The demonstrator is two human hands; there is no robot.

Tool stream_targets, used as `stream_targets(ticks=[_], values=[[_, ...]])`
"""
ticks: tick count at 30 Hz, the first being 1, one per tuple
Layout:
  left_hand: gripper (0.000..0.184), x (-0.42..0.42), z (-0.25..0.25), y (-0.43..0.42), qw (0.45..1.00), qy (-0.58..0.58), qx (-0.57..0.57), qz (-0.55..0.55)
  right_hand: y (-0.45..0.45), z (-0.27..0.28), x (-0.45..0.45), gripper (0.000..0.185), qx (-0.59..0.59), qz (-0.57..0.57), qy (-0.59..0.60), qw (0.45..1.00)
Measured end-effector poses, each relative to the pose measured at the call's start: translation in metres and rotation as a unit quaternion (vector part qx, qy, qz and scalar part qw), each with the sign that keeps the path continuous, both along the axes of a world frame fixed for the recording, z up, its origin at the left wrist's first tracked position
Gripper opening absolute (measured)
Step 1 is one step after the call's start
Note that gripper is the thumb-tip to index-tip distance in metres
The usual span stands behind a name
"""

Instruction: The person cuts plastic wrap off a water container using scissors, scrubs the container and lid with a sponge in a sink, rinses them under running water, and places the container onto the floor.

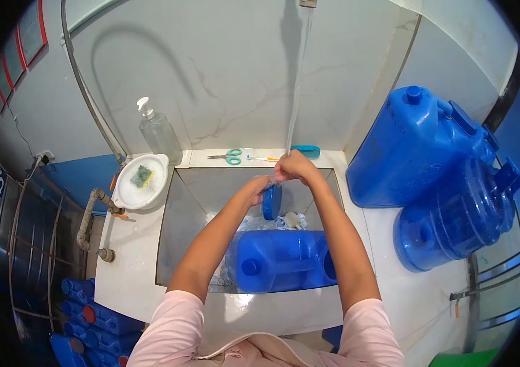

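Note:
Over the sink, my left hand grips a round blue cap, held on edge. My right hand is just above it, beside my left fingertips, with its fingers curled together; what they hold, if anything, is hidden. A thin stream of water falls onto or right beside my right hand. Below my forearms a blue jug lies on its side across the front of the sink. Wet, clear plastic and a whitish item sit in the basin behind the jug.
On the back ledge lie teal-handled scissors, a toothbrush and a blue brush. At left are a white bowl with a sponge and a pump bottle. Large blue containers stand at right.

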State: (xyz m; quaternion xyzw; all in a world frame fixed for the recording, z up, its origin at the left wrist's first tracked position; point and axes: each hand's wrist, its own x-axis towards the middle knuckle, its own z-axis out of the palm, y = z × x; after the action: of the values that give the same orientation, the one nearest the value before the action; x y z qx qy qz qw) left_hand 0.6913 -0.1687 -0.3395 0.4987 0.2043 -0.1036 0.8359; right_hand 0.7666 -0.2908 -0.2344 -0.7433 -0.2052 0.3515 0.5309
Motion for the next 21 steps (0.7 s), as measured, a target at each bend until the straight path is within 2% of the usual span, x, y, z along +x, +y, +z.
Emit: stream_targets(ticks=[2, 4, 5, 7, 8, 9, 10, 11, 12, 13, 14, 16, 17, 19, 20, 21], values=[[0.02, -0.005, 0.015, -0.005, 1.0, 0.001, 0.014, -0.006, 0.001, 0.001, 0.002, 0.018, -0.034, 0.017, -0.017, 0.999], [0.02, -0.009, 0.03, -0.014, 0.978, 0.011, 0.208, 0.004, 0.002, -0.003, 0.008, 0.019, -0.03, -0.004, -0.104, 0.994], [0.02, -0.01, 0.029, -0.013, 0.978, 0.011, 0.209, 0.005, 0.002, -0.001, 0.006, 0.019, -0.029, -0.004, -0.104, 0.994], [0.021, -0.011, 0.026, -0.014, 0.905, -0.137, 0.403, -0.001, 0.0, 0.002, 0.001, 0.017, 0.031, 0.007, -0.059, 0.998], [0.021, -0.014, 0.031, -0.016, 0.905, -0.138, 0.402, -0.001, -0.002, -0.004, 0.003, 0.017, 0.031, 0.007, -0.061, 0.998], [0.021, -0.019, 0.036, -0.017, 0.843, -0.167, 0.511, -0.021, -0.005, -0.01, 0.004, 0.018, 0.023, 0.044, -0.213, 0.976], [0.021, -0.025, 0.04, -0.016, 0.766, -0.192, 0.612, -0.044, -0.007, -0.018, 0.003, 0.022, 0.017, 0.077, -0.359, 0.93], [0.021, -0.026, 0.038, -0.013, 0.765, -0.195, 0.613, -0.047, -0.012, -0.026, -0.004, 0.022, 0.017, 0.073, -0.359, 0.93], [0.02, -0.027, 0.033, -0.01, 0.698, -0.233, 0.677, -0.029, -0.021, -0.034, -0.013, 0.023, -0.072, 0.117, -0.495, 0.858], [0.02, -0.027, 0.028, -0.008, 0.625, -0.272, 0.732, -0.01, -0.029, -0.041, -0.019, 0.024, -0.162, 0.159, -0.612, 0.757], [0.02, -0.03, 0.029, -0.007, 0.626, -0.279, 0.728, -0.013, -0.034, -0.044, -0.021, 0.024, -0.169, 0.154, -0.612, 0.757], [0.02, -0.041, 0.033, -0.008, 0.583, -0.332, 0.741, -0.015, -0.042, -0.051, -0.025, 0.026, -0.08, 0.163, -0.662, 0.727], [0.02, -0.043, 0.033, -0.012, 0.583, -0.335, 0.74, -0.016, -0.044, -0.054, -0.027, 0.024, -0.052, 0.152, -0.689, 0.706], [0.018, -0.053, 0.032, -0.02, 0.553, -0.382, 0.73, 0.122, -0.05, -0.06, -0.029, 0.027, -0.064, 0.129, -0.673, 0.725], [0.018, -0.064, 0.039, -0.03, 0.552, -0.382, 0.731, 0.122, -0.051, -0.061, -0.032, 0.03, -0.075, 0.107, -0.655, 0.744], [0.017, -0.079, 0.05, -0.047, 0.615, -0.332, 0.712, 0.074, -0.052, -0.065, -0.034, 0.03, -0.072, 0.108, -0.655, 0.744]])
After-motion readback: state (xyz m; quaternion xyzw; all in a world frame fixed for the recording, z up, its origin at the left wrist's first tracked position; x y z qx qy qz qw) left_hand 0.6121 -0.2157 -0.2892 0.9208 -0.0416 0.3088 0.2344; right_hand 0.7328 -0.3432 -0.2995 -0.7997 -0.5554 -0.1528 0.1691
